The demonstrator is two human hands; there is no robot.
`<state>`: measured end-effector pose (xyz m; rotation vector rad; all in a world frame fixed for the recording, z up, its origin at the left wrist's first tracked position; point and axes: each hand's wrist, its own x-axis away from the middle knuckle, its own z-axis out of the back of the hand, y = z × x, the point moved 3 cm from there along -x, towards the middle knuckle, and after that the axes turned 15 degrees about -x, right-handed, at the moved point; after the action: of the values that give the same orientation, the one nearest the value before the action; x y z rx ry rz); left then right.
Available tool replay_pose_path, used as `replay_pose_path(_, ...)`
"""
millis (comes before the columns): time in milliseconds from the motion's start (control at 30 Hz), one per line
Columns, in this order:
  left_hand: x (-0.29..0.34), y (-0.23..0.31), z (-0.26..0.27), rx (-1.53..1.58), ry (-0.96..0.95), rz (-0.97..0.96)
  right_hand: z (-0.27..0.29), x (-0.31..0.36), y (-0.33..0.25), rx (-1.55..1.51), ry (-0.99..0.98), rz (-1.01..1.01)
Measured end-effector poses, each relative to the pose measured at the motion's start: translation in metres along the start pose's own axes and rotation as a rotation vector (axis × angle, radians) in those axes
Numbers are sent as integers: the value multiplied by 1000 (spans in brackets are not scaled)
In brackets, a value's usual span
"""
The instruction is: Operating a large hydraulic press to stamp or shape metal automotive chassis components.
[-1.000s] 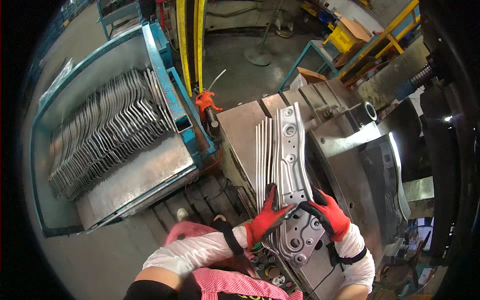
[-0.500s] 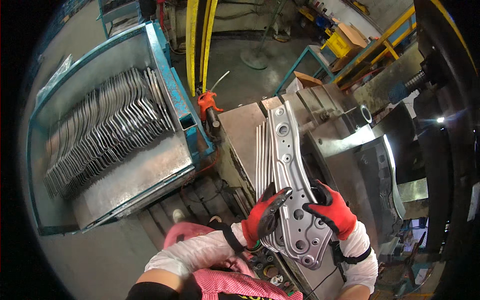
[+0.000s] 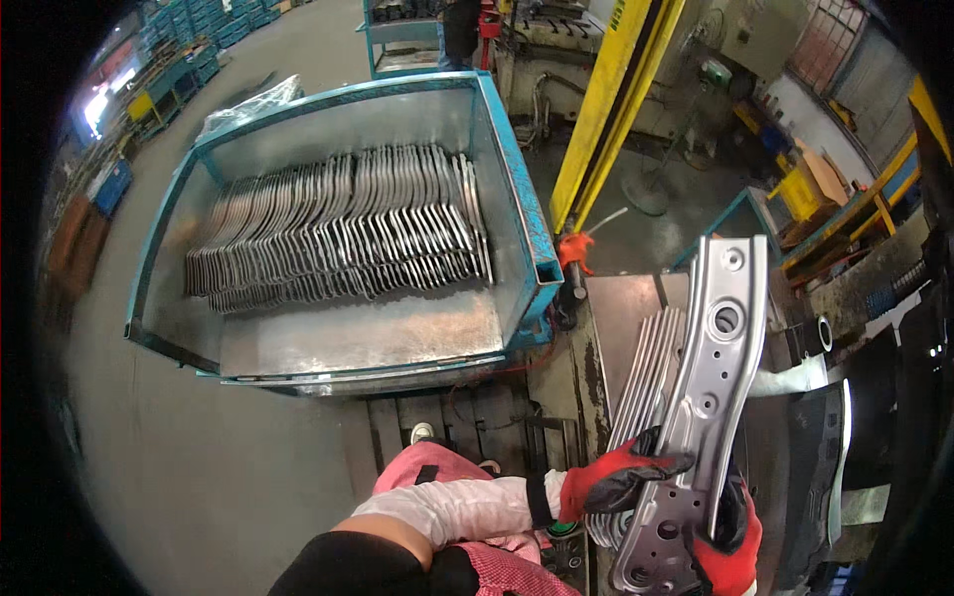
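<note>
Both my hands wear red and black gloves and hold one long stamped metal bracket (image 3: 708, 387) with round holes, lifted upright in front of me. My left hand (image 3: 621, 475) grips its left edge near the lower end. My right hand (image 3: 730, 531) grips the lower right side. Just behind the bracket, a stack of similar flat metal parts (image 3: 646, 382) stands on edge on a steel work surface (image 3: 621, 313).
A blue steel bin (image 3: 517, 184) at the left holds several rows of curved metal parts (image 3: 338, 238). A yellow post (image 3: 606, 109) rises behind it. An orange oil can (image 3: 573, 250) sits by the bin. Dark press machinery (image 3: 874, 397) fills the right side.
My view has swung left, toward the blue bin. Both hands still hold the bracket, which has lifted off the stack and sits further right in view.
</note>
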<state>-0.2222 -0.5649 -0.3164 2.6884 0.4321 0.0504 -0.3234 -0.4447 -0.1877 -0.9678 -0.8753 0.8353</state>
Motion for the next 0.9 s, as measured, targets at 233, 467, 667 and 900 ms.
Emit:
replay_pose_path(233, 62, 74, -6, -272, 124, -216, -69, -9, -67, 567, -154, 658)
replay_pose_path(467, 105, 147, 76, -159, 142, -453, -177, -102, -88, 336, -349, 415)
replay_pose_path(667, 149, 214, 168, 127, 195, -389, -284, -199, -90, 85, -511, 119)
replay_pose_path(900, 150, 285, 225, 69, 135, -589, -359, -293, -83, 190, -582, 224)
